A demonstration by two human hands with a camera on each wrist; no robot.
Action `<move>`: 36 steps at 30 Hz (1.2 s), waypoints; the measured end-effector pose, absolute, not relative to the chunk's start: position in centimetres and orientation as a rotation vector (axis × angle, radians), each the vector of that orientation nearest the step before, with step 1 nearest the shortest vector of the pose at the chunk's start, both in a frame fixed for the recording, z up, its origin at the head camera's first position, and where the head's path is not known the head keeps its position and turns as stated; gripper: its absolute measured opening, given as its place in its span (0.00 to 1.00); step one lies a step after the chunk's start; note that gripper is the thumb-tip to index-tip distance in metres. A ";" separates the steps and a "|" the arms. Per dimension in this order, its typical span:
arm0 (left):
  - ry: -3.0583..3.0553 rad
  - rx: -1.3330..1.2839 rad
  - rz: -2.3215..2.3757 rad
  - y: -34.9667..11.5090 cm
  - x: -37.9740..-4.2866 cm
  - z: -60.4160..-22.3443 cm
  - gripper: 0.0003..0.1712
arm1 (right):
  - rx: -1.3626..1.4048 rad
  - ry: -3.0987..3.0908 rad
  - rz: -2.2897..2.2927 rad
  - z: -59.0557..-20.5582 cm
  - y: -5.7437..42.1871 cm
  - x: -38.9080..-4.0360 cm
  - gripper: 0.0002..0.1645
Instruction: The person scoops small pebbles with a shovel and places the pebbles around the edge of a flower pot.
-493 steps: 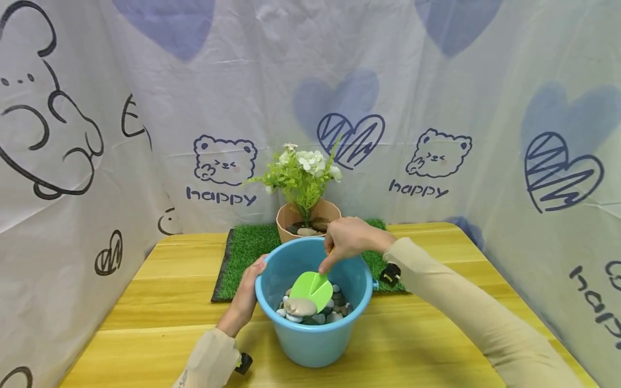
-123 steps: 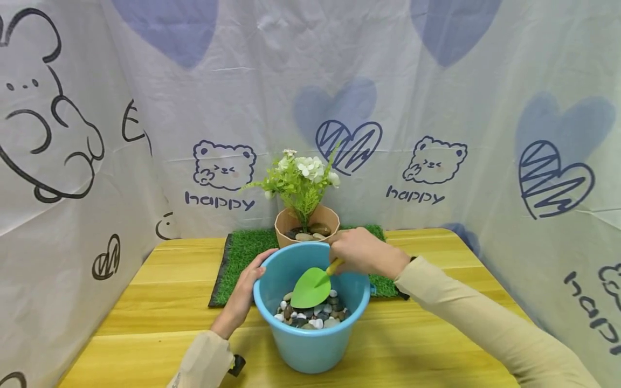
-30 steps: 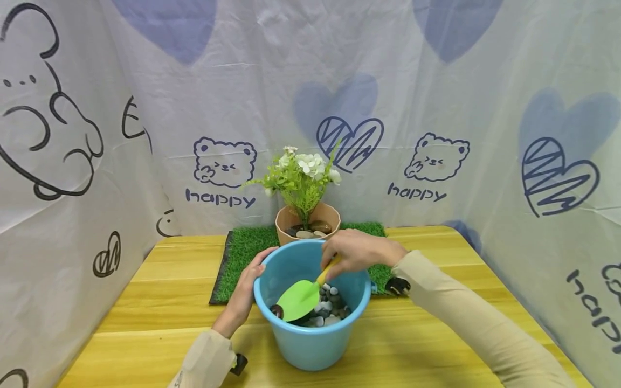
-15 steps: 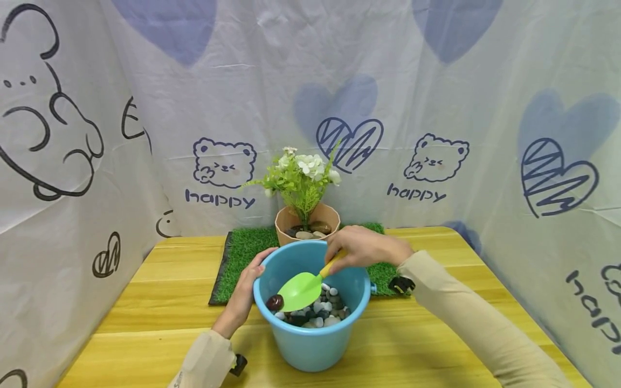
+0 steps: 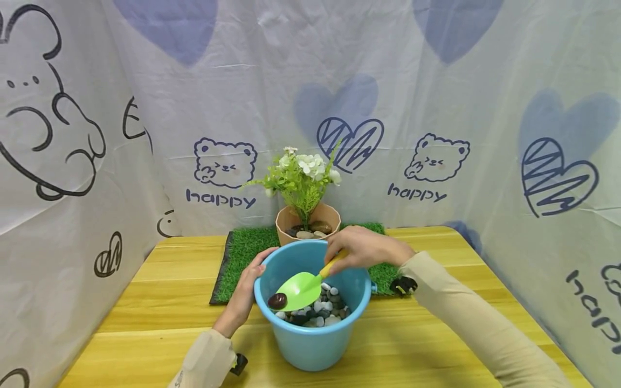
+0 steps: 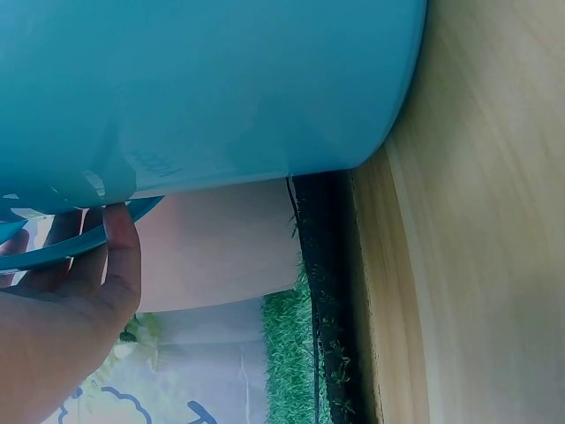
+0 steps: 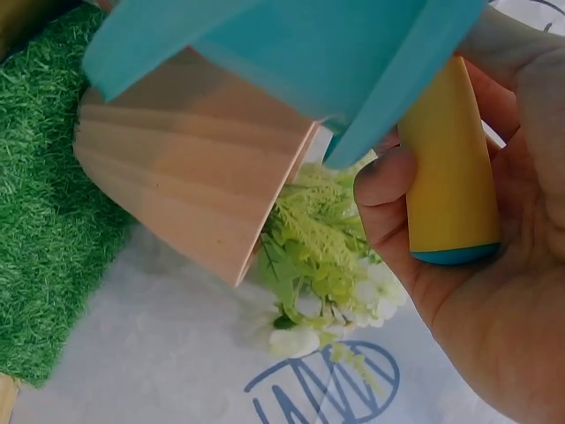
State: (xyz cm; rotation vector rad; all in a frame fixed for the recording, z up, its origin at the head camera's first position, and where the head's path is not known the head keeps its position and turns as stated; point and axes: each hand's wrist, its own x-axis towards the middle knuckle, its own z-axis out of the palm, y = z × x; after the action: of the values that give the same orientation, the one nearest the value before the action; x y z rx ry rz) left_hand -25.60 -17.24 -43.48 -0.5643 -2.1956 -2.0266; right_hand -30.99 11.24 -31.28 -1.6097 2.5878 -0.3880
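In the head view a blue bucket (image 5: pixel 315 345) stands on the table with several pebbles (image 5: pixel 322 310) at its bottom. My left hand (image 5: pixel 246 288) grips the bucket's left side at the rim; the left wrist view shows its fingers (image 6: pixel 124 256) at the blue handle strip (image 6: pixel 53 254). My right hand (image 5: pixel 361 249) reaches over the bucket and grips the yellow handle (image 7: pixel 448 168) of a trowel. The trowel's green blade (image 5: pixel 302 291) points down and left inside the bucket. At the blade's tip lies a dark, shiny brown stone (image 5: pixel 277 300), close to the bucket's left wall.
Behind the bucket, a peach flowerpot (image 5: pixel 286 221) holds white flowers (image 5: pixel 310 164), greenery and stones. It stands on an artificial grass mat (image 5: pixel 233 269). The wooden table (image 5: pixel 160 302) is enclosed by printed cloth (image 5: pixel 233 97) at the back and sides.
The trowel blade has risen slightly and the dark stone has come up from beside the left wall onto its tip. The left hand and bucket have stayed in place.
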 end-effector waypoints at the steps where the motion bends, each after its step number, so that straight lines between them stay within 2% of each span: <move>1: -2.197 -0.561 -2.024 -17.2 -25.6 -43.5 0.29 | -1.615 2.592 -0.392 -31.3 11.4 -31.1 0.11; 9: -2.202 -0.542 -2.017 -17.2 -25.6 -43.4 0.29 | -1.534 2.643 -0.404 -31.1 12.6 -31.4 0.11; 17: -2.202 -0.561 -2.017 -17.2 -25.7 -43.4 0.29 | -1.392 2.690 -0.469 -31.0 13.4 -31.3 0.15; 36: -2.220 -0.557 -2.034 -17.4 -25.5 -43.2 0.30 | -1.309 2.827 -0.597 -30.8 15.5 -31.7 0.12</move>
State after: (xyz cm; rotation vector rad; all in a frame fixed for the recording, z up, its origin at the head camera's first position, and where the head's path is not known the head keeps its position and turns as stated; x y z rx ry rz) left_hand -25.53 -17.36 -43.22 -0.5572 -2.2202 -2.0335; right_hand -31.72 15.54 -30.76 -1.3090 2.8271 -0.5967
